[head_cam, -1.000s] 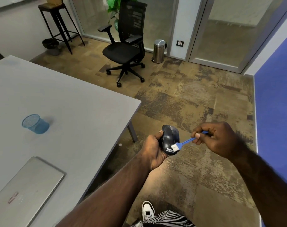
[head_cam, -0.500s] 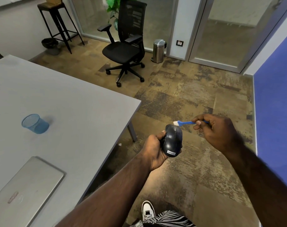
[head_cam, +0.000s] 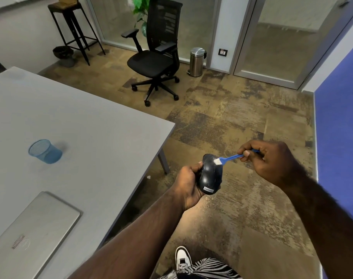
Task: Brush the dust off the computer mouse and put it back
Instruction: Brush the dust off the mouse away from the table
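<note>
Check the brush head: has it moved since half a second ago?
Yes. The brush head has come down from above the mouse onto its upper surface, while the mouse stays put beside the table corner.

Setting: an office room; grey desk [head_cam: 87, 121] carries a closed silver laptop [head_cam: 34, 226] at its near edge and a blue mesh pen cup [head_cam: 45, 151] toward its left edge; black mesh swivel chair [head_cam: 155, 55] on castors stands on patterned carpet tiles [head_cam: 232, 117]; glass partition walls and door [head_cam: 272, 37] behind; steel pedal bin [head_cam: 197, 61] beside the partition; tall black stool [head_cam: 71, 27] and potted plant [head_cam: 141, 9] at the back.
</note>
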The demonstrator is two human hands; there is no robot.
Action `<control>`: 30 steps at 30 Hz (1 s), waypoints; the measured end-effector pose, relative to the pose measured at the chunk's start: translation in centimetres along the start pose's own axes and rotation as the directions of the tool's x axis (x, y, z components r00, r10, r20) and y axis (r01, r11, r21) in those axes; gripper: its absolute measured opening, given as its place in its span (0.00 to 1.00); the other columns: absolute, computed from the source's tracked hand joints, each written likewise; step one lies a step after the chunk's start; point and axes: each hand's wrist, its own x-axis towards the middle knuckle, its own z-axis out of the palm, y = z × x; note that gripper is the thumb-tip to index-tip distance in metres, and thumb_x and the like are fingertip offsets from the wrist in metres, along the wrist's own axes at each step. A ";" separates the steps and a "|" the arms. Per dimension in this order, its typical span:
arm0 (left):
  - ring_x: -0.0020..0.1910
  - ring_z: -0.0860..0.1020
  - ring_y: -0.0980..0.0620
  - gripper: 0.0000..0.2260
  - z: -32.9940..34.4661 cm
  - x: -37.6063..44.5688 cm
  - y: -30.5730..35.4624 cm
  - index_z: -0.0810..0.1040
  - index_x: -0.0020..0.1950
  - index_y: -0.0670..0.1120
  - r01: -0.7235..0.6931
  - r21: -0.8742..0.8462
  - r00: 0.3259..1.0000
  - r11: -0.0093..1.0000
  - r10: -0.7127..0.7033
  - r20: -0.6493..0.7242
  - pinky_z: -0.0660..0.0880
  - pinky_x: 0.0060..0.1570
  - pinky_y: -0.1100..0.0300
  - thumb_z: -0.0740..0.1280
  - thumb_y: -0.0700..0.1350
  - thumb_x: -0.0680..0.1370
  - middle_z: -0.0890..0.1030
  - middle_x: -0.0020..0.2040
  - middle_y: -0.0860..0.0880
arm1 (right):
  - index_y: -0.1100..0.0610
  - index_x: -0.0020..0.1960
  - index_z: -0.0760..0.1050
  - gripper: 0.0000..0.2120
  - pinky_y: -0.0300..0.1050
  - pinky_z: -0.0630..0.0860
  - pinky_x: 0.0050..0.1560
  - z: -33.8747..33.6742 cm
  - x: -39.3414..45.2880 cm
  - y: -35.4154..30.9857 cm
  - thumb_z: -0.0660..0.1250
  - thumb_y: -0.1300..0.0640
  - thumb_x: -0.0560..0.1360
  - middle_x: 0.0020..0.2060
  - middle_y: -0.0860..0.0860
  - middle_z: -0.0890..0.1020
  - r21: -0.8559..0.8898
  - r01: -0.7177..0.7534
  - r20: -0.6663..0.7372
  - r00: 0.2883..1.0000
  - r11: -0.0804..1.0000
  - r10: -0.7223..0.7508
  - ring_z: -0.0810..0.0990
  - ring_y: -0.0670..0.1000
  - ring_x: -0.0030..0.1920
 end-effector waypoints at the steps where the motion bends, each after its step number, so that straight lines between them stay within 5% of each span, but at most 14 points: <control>1: 0.46 0.78 0.41 0.20 0.0 0.0 0.0 0.75 0.64 0.38 0.003 -0.002 1.000 1.000 -0.003 0.002 0.75 0.49 0.47 0.51 0.46 0.82 0.77 0.57 0.36 | 0.54 0.48 0.83 0.13 0.35 0.81 0.39 -0.1 0.1 0.0 0.67 0.70 0.74 0.37 0.44 0.84 -0.015 -0.016 -0.015 1.000 1.000 0.016 0.84 0.39 0.39; 13: 0.47 0.78 0.41 0.20 0.2 0.1 0.1 0.74 0.66 0.37 -0.004 -0.005 1.000 1.000 0.004 -0.004 0.75 0.49 0.47 0.51 0.46 0.82 0.77 0.59 0.36 | 0.54 0.45 0.81 0.13 0.29 0.78 0.37 0.0 0.3 -0.2 0.67 0.71 0.74 0.38 0.41 0.83 0.013 0.010 0.032 0.999 1.000 -0.011 0.83 0.37 0.40; 24: 0.52 0.76 0.42 0.20 0.2 0.3 0.1 0.73 0.68 0.36 -0.002 0.023 1.000 1.000 0.003 -0.013 0.73 0.56 0.47 0.52 0.45 0.82 0.76 0.60 0.38 | 0.54 0.44 0.81 0.12 0.43 0.83 0.37 -0.2 0.6 -0.1 0.66 0.70 0.74 0.37 0.45 0.84 -0.026 -0.040 -0.015 0.999 0.999 0.039 0.84 0.39 0.39; 30: 0.52 0.77 0.41 0.20 0.1 0.2 0.2 0.74 0.67 0.36 -0.016 0.049 1.000 0.999 0.017 -0.019 0.74 0.55 0.47 0.53 0.45 0.82 0.77 0.60 0.38 | 0.51 0.43 0.80 0.13 0.39 0.82 0.37 -0.1 0.8 -0.2 0.67 0.69 0.74 0.37 0.43 0.84 -0.027 -0.016 0.012 1.000 1.000 0.017 0.84 0.39 0.38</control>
